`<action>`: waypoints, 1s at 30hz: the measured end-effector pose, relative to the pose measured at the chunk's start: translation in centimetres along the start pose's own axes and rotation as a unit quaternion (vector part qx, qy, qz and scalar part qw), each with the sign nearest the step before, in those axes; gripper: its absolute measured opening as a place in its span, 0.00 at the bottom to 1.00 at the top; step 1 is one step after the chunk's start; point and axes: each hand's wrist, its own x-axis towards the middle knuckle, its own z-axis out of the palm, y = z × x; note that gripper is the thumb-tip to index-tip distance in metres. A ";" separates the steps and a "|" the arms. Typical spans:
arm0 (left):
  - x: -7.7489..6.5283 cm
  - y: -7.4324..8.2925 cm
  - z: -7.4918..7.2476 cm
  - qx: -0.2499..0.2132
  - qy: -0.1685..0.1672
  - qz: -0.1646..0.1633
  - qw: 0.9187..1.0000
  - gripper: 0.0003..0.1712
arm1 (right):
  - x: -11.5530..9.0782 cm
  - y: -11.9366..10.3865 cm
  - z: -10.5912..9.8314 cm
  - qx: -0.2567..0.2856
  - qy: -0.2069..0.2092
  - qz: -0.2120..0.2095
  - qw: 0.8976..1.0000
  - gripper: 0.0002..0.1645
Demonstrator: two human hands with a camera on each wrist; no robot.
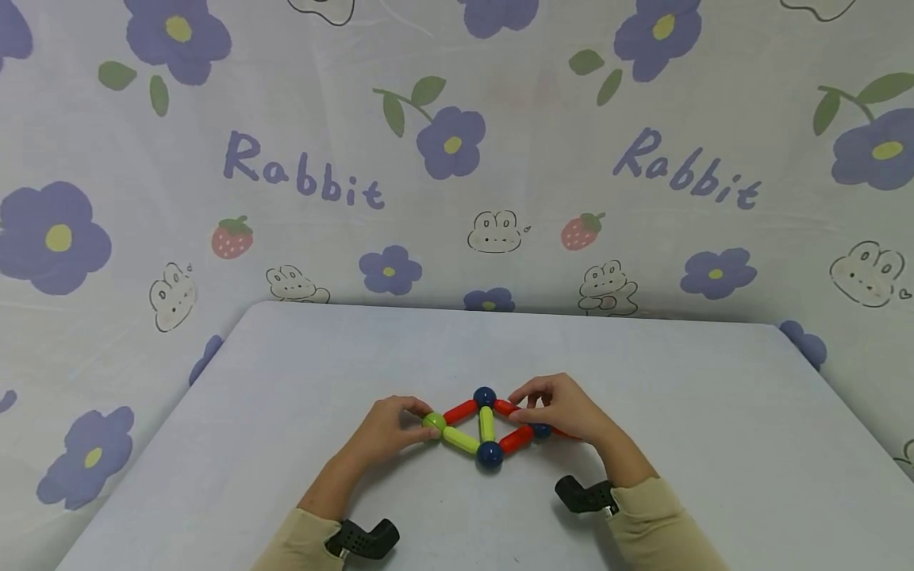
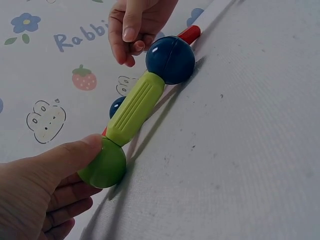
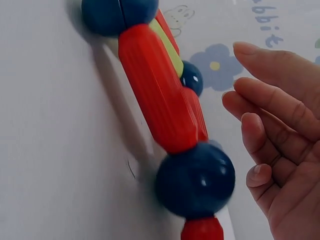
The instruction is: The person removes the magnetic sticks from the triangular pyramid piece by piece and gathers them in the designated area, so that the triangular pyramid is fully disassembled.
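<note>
A flat diamond of magnetic rods and balls lies on the white table. My left hand pinches the light green ball at its left corner between thumb and fingers. A red rod and a light green rod run from that ball to two dark blue balls, with another green rod bridging them. Red rods join these to a blue ball at the right corner, where one more red rod sticks out. My right hand hovers over this corner, fingers loosely bent, holding nothing.
The white tabletop extends around the diamond. Behind it hangs a pale cloth printed with flowers, rabbits and strawberries. A black wrist mount sits on the left wrist and another on the right, both low over the table.
</note>
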 end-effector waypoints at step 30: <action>-0.1 0.0 -0.1 -0.004 0.000 0.004 1.000 0.18 | 1.6 -2.4 4.1 0.034 -0.037 -0.013 0.999 0.14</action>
